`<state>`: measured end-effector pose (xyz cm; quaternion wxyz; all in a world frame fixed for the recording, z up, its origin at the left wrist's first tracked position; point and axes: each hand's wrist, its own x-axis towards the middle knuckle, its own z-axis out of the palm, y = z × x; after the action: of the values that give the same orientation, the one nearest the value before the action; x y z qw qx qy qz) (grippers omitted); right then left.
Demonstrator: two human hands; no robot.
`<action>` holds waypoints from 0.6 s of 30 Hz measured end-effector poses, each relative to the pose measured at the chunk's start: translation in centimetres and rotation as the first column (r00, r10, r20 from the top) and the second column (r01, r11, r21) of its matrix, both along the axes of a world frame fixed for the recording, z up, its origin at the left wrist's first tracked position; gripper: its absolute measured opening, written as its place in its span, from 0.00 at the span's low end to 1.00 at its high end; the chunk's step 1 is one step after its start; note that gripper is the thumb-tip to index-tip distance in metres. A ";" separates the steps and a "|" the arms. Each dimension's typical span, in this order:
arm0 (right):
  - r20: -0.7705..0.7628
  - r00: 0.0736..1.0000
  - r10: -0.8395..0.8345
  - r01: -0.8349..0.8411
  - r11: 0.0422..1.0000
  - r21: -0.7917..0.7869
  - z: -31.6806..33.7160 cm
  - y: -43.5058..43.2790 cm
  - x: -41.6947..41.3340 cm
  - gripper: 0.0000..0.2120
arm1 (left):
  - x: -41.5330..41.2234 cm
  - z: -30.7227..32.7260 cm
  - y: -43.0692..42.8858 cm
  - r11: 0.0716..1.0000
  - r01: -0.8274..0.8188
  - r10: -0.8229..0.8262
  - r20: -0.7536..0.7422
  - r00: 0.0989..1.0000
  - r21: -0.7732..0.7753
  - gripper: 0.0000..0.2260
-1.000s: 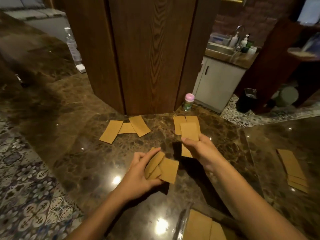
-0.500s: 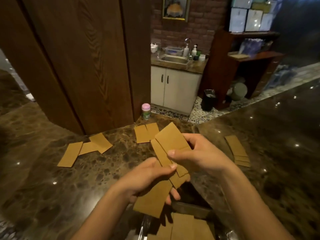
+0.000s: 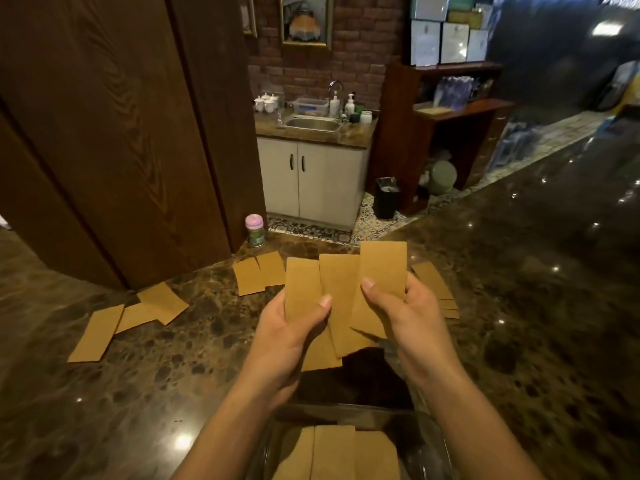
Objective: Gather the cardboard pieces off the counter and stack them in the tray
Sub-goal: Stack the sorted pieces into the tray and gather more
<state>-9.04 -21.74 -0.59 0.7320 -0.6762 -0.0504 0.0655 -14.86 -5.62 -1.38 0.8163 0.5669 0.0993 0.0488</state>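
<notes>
My left hand [image 3: 287,337] and my right hand [image 3: 412,317] together hold a fan of brown cardboard pieces [image 3: 341,296] upright above the counter. Below them, at the bottom edge, sits a clear glass tray [image 3: 433,441] with cardboard pieces [image 3: 334,452] lying flat inside. Three loose pieces [image 3: 138,313] lie on the dark marble counter [image 3: 121,393] to the left. Two more pieces [image 3: 259,275] lie behind my left hand. A small stack of pieces [image 3: 440,289] shows past my right hand, partly hidden by it.
A small jar with a pink lid [image 3: 255,230] stands at the counter's far edge beside a wide wooden pillar [image 3: 121,133]. Beyond the counter are a sink cabinet [image 3: 311,174], a black bin [image 3: 387,197] and wooden shelves [image 3: 450,133].
Both hands rose from the counter with the pieces they had picked up and brought them together into one upright fan. The view swung right and the tray came into fuller sight.
</notes>
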 end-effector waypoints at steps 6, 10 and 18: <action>0.015 1.000 0.002 -0.003 0.999 0.037 -1.2 -0.2 -1.7 0.10 | 0.2 0.0 -2.0 0.999 -0.037 0.037 0.059 0.998 -0.006 0.17; 0.014 0.996 0.086 -0.085 0.996 -0.031 -1.6 -0.5 -2.4 0.13 | 0.1 0.1 -2.6 0.990 -0.019 0.020 0.005 1.000 -0.137 0.16; -0.018 1.000 -0.009 0.010 0.999 0.040 -0.8 -2.1 -1.7 0.11 | -0.7 0.2 -2.5 0.985 -0.028 0.023 -0.034 0.999 -0.169 0.12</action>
<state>-10.72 -23.88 -1.42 0.7463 -0.6609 -0.0422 0.0669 -15.57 -8.12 -1.17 0.8593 0.4947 0.1232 0.0416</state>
